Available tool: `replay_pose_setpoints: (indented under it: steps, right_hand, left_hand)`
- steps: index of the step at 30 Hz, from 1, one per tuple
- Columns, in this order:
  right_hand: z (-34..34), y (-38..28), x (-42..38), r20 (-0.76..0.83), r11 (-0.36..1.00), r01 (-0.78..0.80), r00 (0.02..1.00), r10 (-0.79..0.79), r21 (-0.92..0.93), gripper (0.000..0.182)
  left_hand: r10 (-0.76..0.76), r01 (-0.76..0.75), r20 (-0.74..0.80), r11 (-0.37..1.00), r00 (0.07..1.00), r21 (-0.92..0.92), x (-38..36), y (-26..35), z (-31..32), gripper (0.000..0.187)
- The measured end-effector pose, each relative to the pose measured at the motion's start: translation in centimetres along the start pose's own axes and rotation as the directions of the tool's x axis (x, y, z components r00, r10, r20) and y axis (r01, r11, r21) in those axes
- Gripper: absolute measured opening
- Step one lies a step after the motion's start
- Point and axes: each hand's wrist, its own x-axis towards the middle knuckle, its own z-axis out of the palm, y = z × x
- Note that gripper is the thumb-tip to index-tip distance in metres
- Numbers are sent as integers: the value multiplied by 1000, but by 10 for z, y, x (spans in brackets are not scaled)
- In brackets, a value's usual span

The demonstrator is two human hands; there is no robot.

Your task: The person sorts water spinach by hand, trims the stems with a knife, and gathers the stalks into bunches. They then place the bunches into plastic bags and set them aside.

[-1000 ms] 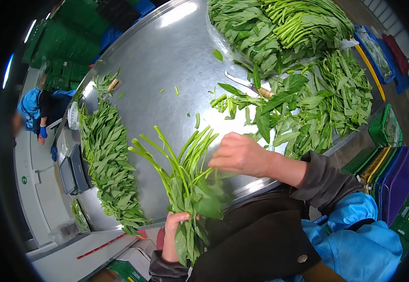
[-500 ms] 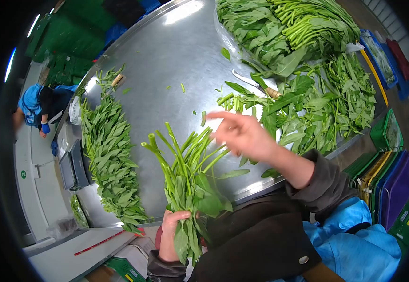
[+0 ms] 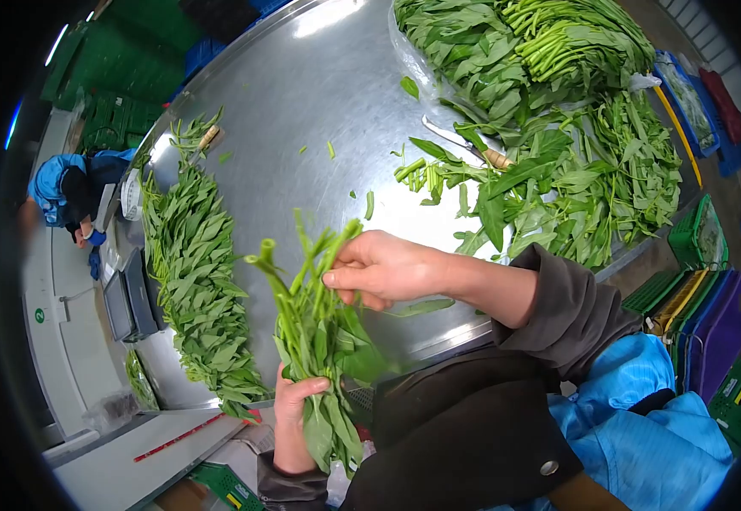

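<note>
My left hand [image 3: 295, 402] is wrapped round the leafy lower part of a bunch of water spinach [image 3: 306, 328], whose cut stems point up and away from me. Closed at the upper stems, my right hand [image 3: 383, 268] grips them from the right side. Beyond it on the metal table [image 3: 285, 128] lie short cut stem pieces [image 3: 421, 176]. A knife [image 3: 494, 158] with a wooden handle rests beside them, its curved blade pointing left. The palm-side fingers of my right hand are partly hidden.
Bundled greens [image 3: 549, 43] are heaped at the far right, with loose greens [image 3: 592, 187] nearer. A long row of greens [image 3: 196, 281] lines the left edge, with another wooden handle [image 3: 208, 137] at its far end. A co-worker [image 3: 72, 192] stands at far left. Crates [image 3: 715, 332] stand at right.
My right hand has moved left and down onto the stems and closed on them. The bunch, with my left hand, has shifted slightly left.
</note>
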Motion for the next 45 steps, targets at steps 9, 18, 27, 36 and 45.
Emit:
replay_pose_setpoints:
  steps: [9,18,27,36,45]
  right_hand:
    - [4,17,29,-58,932,-65,994,92,356,15]
    - [-15,106,7,-501,988,130,852,-153,-79,17]
    - [-4,237,11,291,211,500,743,-603,-840,16]
    - [-133,113,-21,-502,383,-330,652,-568,-863,29]
    - [-88,95,92,46,180,200,781,-623,-963,46]
  left_hand:
    - [65,-59,-77,995,995,84,0,28,-11,54]
    - [-52,68,-109,987,993,146,20,39,-37,62]
    - [581,-508,104,594,807,624,61,65,-34,62]
    - [183,-460,592,-469,785,754,133,28,-86,94]
    - [375,-271,427,-401,823,875,73,42,-49,100]
